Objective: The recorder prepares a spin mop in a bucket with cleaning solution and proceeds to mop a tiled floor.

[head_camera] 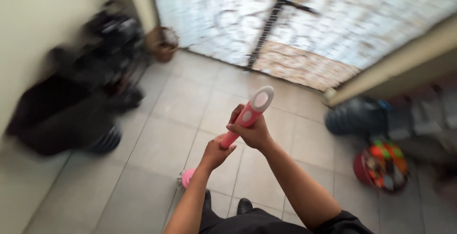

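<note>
Gripping a pink handle (247,115) with both hands, the person stands on a tiled floor (162,143) facing a wrought-iron gate (271,20). The right hand (252,130) is wrapped shut around the upper part of the handle, just under its flat white-and-pink end cap; the left hand (215,153) is closed around the shaft lower down, the two hands nearly touching. The shaft runs down between the forearms towards a pink fitting (187,178) near the floor, beside the person's black shoes (243,205); what sits at its foot is hidden.

By my judgement the step in hand is a two-handed working stroke with a long floor tool, its top tilted towards the gate. Any further stroke calls for a firm hold and care about the blurred dark bags (76,101) at the left wall, the woven basket (162,43) by the gate, and the red toy-filled tub (381,165) at the right.
</note>
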